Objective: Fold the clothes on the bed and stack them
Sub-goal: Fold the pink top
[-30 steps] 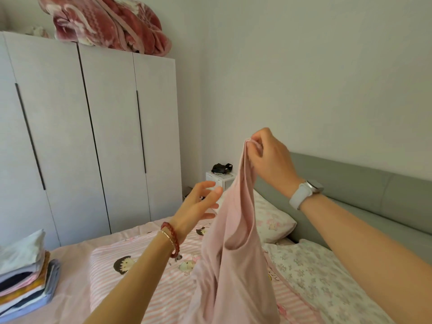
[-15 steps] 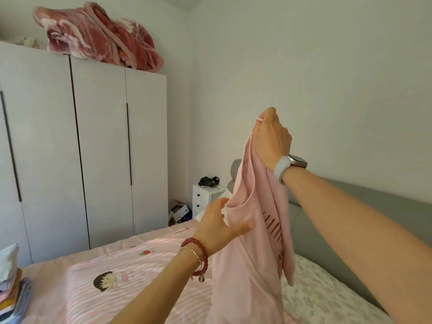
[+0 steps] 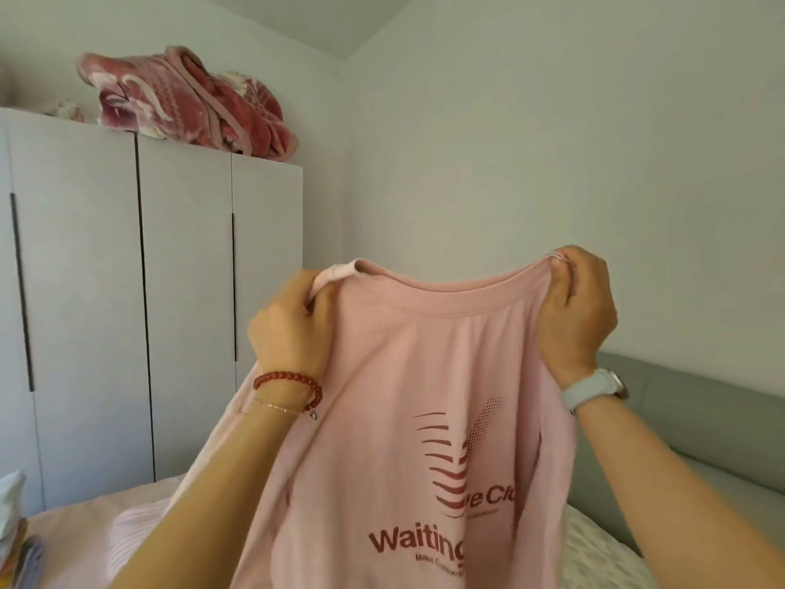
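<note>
- Behind our raised arms stand a grey wardrobe (image 3: pixel 170 312) and the bed (image 3: pixel 85 529).
- Our left hand (image 3: pixel 293 329) and right hand (image 3: pixel 577 312) each grip the pink T-shirt (image 3: pixel 403 397) at its shoulders, holding it up above the bed.

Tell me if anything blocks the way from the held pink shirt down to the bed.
Nothing visible does. The left hand and right hand grip the pink shirt at its shoulders, and it hangs above the bed. The shirt itself hides the bedding directly below.
</note>
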Demonstrator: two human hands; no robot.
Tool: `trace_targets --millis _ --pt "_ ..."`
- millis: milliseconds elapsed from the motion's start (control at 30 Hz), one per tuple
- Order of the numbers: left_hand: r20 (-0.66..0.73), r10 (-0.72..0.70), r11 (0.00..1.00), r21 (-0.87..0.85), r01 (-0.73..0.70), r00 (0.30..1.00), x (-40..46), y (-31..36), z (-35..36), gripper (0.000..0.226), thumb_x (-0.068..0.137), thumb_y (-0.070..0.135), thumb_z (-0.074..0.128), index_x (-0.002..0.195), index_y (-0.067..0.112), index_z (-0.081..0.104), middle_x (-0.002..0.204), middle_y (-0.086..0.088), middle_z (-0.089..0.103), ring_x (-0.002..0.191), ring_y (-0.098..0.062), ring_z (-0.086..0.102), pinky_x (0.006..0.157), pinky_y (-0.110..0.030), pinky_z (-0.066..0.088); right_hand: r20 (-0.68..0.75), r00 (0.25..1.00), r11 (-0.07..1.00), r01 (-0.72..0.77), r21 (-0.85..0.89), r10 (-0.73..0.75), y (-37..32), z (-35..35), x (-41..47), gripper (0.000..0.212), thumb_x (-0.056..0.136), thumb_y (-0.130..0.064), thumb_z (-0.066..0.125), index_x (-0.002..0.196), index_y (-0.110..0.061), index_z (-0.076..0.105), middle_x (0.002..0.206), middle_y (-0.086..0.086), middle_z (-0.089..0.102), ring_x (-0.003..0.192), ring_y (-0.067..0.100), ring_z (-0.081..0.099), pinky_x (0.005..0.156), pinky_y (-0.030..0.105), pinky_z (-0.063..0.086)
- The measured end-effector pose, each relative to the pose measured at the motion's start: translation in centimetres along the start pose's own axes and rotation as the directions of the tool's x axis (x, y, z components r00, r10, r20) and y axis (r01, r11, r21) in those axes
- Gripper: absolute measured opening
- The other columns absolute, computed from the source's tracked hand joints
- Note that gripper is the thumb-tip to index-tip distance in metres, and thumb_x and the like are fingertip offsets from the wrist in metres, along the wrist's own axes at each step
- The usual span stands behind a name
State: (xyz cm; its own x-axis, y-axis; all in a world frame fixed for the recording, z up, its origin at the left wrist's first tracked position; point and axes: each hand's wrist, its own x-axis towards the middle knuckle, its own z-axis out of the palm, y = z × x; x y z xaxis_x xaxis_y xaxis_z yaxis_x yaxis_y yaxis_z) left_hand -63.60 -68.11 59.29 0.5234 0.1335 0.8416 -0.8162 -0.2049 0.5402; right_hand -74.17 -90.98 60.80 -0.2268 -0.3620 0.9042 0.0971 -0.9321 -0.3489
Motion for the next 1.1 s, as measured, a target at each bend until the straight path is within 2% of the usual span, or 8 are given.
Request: trace_targets --millis 133,300,500,567,667,867,967,1100 --pt "-0.101 0.146 0.980 0.148 -0.131 0.984 2.7 0.1 -1.2 0.041 0.077 0.059 0.040 0.071 0.022 0.057 0.060 0.002 0.054 0.060 -0.020 0.049 0.059 -0.032 0.038 -0.027 0.982 0.983 0.186 -0.010 -0.186 0.1 0.1 1.5 0.019 0.094 -0.011 0.050 0.093 -0.004 0.068 0.083 0.014 0.063 0.076 0.013 0.049 0.055 0.020 0.023" --pt "-0.094 0.209 0.945 0.274 -0.177 0.973 4.8 -3.7 -0.3 0.050 0.078 0.062 0.041 0.075 0.017 0.063 0.061 0.001 0.057 0.060 -0.016 0.048 0.059 -0.028 0.033 0.063 0.955 0.956 0.292 -0.032 -0.289 2.1 3.8 0.1 0.021 0.094 -0.017 0.051 0.093 -0.011 0.071 0.077 0.010 0.061 0.066 0.015 0.047 0.050 0.023 0.027" --pt "0.191 -0.029 0.829 0.553 -0.083 0.981 4.6 -14.5 5.1 0.039 0.090 0.053 0.049 0.087 0.016 0.060 0.078 -0.004 0.061 0.080 -0.029 0.057 0.066 -0.033 0.037 0.451 0.875 0.964 0.245 -0.101 -0.175 8.7 12.3 -7.5 0.021 0.091 -0.016 0.052 0.100 -0.014 0.071 0.080 0.013 0.061 0.058 0.034 0.059 0.049 0.031 0.042" --pt "0.322 -0.180 0.726 0.681 -0.095 0.929 2.9 -19.6 7.7 0.039 0.092 0.047 0.047 0.117 0.018 0.055 0.108 -0.007 0.061 0.102 -0.028 0.052 0.083 -0.037 0.037 0.678 0.735 0.950 0.187 -0.252 0.035 11.1 15.4 -11.6 0.028 0.095 -0.014 0.046 0.117 -0.018 0.063 0.098 0.015 0.061 0.082 0.037 0.060 0.063 0.037 0.042" --pt "0.376 -0.431 0.645 0.764 -0.011 0.820 -3.0 -26.4 10.0 0.052 0.093 0.033 0.050 0.140 0.020 0.032 0.136 -0.011 0.041 0.122 -0.031 0.039 0.102 -0.044 0.027 0.874 0.405 0.880 0.265 -0.394 0.269 14.6 17.5 -19.7 0.044 0.097 -0.014 0.037 0.140 -0.023 0.034 0.130 0.008 0.048 0.117 0.029 0.044 0.089 0.039 0.034" --pt "0.446 -0.691 0.597 0.795 0.102 0.570 -20.7 -33.8 9.0 0.049 0.093 0.027 0.048 0.139 0.017 0.034 0.142 -0.011 0.033 0.128 -0.032 0.035 0.105 -0.047 0.026 0.877 -0.105 0.882 0.108 -0.459 0.469 19.5 10.3 -38.6 0.049 0.098 -0.020 0.034 0.146 -0.021 0.023 0.150 0.006 0.027 0.135 0.028 0.027 0.107 0.046 0.029" --pt "0.426 -0.803 0.541 0.815 0.209 0.416 -29.5 -35.4 6.7 0.046 0.093 0.023 0.048 0.137 0.014 0.038 0.141 -0.012 0.034 0.127 -0.033 0.036 0.104 -0.046 0.030 0.818 -0.227 0.841 0.016 -0.540 0.529 20.8 4.3 -46.0 0.044 0.097 -0.017 0.036 0.141 -0.012 0.035 0.140 0.014 0.039 0.127 0.034 0.038 0.096 0.044 0.040" --pt "0.348 -0.899 0.432 0.806 0.404 0.267 -40.1 -34.8 2.5 0.040 0.092 0.015 0.049 0.130 0.004 0.045 0.133 -0.019 0.041 0.121 -0.036 0.042 0.100 -0.043 0.036 0.718 -0.273 0.699 -0.179 -0.692 0.640 19.7 -4.3 -52.0 0.037 0.092 -0.008 0.042 0.128 -0.005 0.048 0.127 0.018 0.049 0.117 0.036 0.046 0.092 0.040 0.040"
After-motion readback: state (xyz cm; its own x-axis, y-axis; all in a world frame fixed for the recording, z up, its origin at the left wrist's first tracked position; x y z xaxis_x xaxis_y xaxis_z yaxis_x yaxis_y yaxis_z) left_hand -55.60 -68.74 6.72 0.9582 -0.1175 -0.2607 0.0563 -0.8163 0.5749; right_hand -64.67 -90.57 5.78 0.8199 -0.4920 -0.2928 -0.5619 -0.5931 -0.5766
